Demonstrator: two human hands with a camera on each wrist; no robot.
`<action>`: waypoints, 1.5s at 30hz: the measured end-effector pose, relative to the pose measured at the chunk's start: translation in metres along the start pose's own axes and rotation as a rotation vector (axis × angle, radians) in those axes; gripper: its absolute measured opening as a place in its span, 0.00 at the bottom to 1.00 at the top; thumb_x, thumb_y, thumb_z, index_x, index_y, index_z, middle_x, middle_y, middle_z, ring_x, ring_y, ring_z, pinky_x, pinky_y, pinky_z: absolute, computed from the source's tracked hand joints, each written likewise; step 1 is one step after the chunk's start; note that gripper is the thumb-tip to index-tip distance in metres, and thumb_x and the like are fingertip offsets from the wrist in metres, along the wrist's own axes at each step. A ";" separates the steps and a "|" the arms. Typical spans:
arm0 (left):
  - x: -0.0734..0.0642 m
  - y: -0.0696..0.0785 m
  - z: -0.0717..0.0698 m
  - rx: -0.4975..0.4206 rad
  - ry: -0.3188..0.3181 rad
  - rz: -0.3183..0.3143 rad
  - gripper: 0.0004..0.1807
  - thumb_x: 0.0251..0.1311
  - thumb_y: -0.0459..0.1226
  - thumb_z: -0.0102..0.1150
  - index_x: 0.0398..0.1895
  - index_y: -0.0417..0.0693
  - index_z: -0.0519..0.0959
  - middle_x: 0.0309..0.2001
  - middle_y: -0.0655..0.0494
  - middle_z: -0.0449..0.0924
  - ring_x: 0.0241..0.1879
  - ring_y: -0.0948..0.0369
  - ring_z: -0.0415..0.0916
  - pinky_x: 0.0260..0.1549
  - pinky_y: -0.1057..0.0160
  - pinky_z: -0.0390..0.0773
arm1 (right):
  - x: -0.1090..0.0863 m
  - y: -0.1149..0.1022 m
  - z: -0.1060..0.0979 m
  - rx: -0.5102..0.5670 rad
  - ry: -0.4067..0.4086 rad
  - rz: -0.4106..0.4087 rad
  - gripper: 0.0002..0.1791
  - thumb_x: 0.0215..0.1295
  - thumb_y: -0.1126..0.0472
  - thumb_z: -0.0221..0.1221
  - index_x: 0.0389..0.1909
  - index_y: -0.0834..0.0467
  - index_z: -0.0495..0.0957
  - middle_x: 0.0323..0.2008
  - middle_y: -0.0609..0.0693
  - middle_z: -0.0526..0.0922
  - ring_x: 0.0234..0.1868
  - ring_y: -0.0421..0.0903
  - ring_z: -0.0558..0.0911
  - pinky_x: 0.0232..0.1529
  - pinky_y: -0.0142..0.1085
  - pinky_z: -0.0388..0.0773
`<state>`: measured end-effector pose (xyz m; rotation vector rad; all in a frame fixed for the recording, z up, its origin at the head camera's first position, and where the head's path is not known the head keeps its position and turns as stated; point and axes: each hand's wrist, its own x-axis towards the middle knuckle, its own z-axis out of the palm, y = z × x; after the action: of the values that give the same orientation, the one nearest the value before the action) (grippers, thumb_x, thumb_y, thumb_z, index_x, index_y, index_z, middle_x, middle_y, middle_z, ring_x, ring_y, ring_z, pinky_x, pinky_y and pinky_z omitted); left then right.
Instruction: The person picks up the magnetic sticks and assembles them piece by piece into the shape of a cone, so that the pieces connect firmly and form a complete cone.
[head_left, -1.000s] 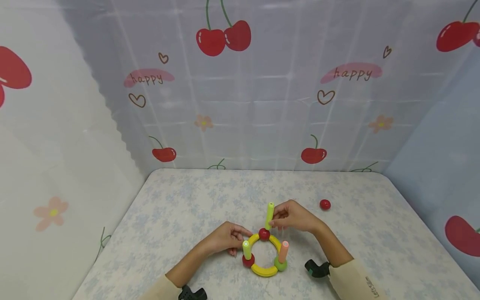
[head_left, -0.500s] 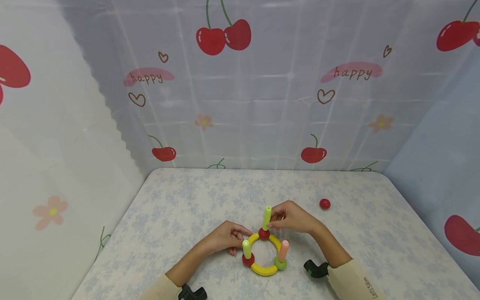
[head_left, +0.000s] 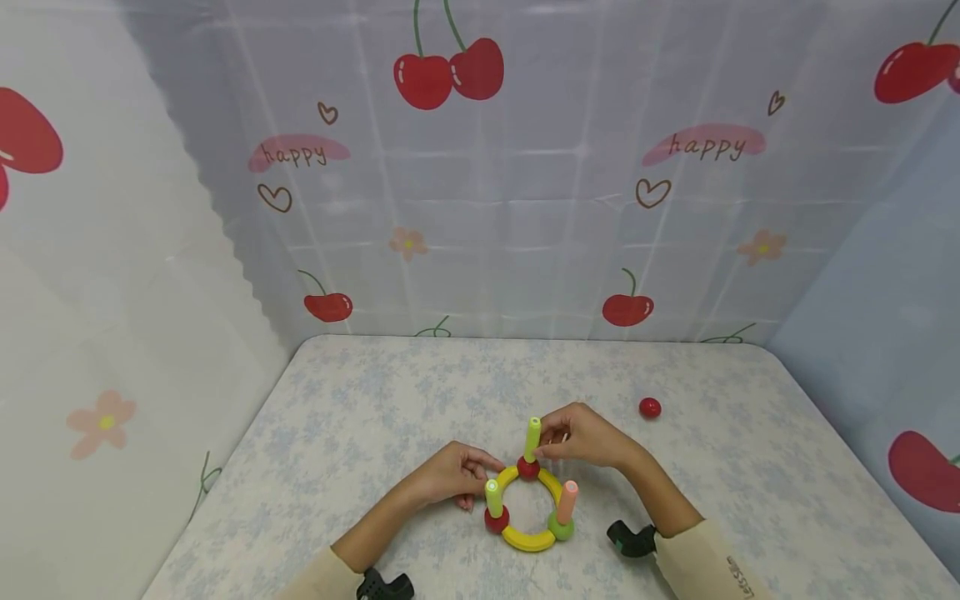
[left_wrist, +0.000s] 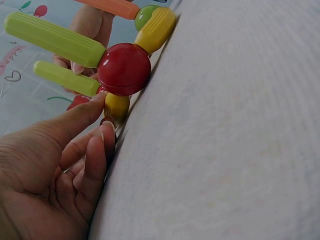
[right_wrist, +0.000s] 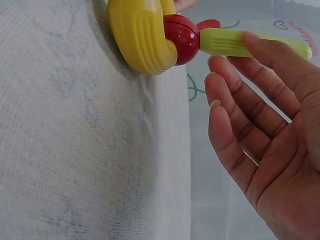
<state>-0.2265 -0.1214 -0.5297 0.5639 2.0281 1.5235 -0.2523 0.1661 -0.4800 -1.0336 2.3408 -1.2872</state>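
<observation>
A ring of yellow curved bars point(head_left: 528, 542) joined by balls lies on the table. My right hand point(head_left: 588, 436) pinches a light green rod point(head_left: 532, 440) between thumb and index finger. The rod stands on the far red ball point(head_left: 528, 469), its lower end right at the ball in the right wrist view. My left hand point(head_left: 450, 477) pinches the yellow curved bar point(left_wrist: 117, 107) at the ring's left side. Another light green rod point(head_left: 493, 500) rises from the left red ball point(head_left: 497, 522), and an orange rod point(head_left: 567, 502) from the green ball point(head_left: 561, 529).
A loose red ball point(head_left: 650, 408) lies farther back on the right of the cloth-covered table point(head_left: 375, 392). A printed curtain point(head_left: 480, 192) hangs behind the table's far edge. Black wrist cameras point(head_left: 632, 539) sit by both sleeves.
My right hand has brought the light green rod slightly down and left, so it now stands more upright on the far red ball. The left hand and ring have stayed put.
</observation>
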 end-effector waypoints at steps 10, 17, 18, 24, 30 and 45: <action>-0.001 0.002 0.001 -0.015 0.007 -0.005 0.16 0.62 0.30 0.67 0.53 0.42 0.85 0.27 0.52 0.84 0.14 0.63 0.75 0.15 0.69 0.77 | 0.001 -0.001 0.005 -0.010 -0.003 0.011 0.02 0.63 0.60 0.71 0.34 0.54 0.87 0.28 0.49 0.86 0.28 0.43 0.83 0.29 0.32 0.80; -0.001 0.002 0.001 -0.011 0.007 -0.013 0.16 0.62 0.30 0.67 0.53 0.43 0.85 0.27 0.52 0.84 0.14 0.63 0.75 0.15 0.69 0.77 | 0.003 0.002 0.008 -0.040 0.000 0.014 0.03 0.63 0.60 0.71 0.31 0.54 0.87 0.26 0.51 0.86 0.26 0.41 0.80 0.28 0.30 0.79; -0.001 0.002 0.001 -0.010 0.006 -0.012 0.16 0.62 0.30 0.68 0.53 0.43 0.85 0.27 0.52 0.84 0.14 0.63 0.75 0.15 0.69 0.77 | 0.003 0.003 0.008 -0.040 0.001 0.014 0.03 0.63 0.60 0.71 0.30 0.54 0.87 0.26 0.52 0.87 0.26 0.40 0.80 0.28 0.29 0.78; 0.000 -0.001 0.000 -0.001 0.002 -0.005 0.15 0.62 0.30 0.67 0.53 0.44 0.86 0.27 0.52 0.83 0.14 0.63 0.75 0.15 0.69 0.77 | 0.003 0.002 0.007 -0.027 -0.012 0.004 0.03 0.65 0.61 0.69 0.31 0.54 0.88 0.28 0.56 0.87 0.26 0.48 0.81 0.28 0.29 0.78; 0.001 -0.003 -0.002 0.002 -0.001 0.000 0.16 0.62 0.29 0.67 0.53 0.44 0.86 0.26 0.53 0.83 0.14 0.63 0.75 0.15 0.69 0.78 | 0.003 -0.001 0.007 -0.007 -0.037 -0.023 0.02 0.66 0.65 0.67 0.36 0.58 0.88 0.31 0.55 0.88 0.28 0.57 0.82 0.30 0.31 0.81; 0.000 0.000 0.000 0.005 0.010 -0.008 0.16 0.62 0.29 0.67 0.53 0.43 0.86 0.27 0.52 0.84 0.14 0.63 0.75 0.15 0.69 0.78 | 0.002 -0.007 0.005 -0.013 -0.067 -0.002 0.07 0.66 0.68 0.66 0.43 0.59 0.87 0.34 0.54 0.88 0.30 0.56 0.83 0.33 0.36 0.84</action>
<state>-0.2266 -0.1215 -0.5295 0.5503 2.0396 1.5197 -0.2475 0.1589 -0.4769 -1.0663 2.3017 -1.2198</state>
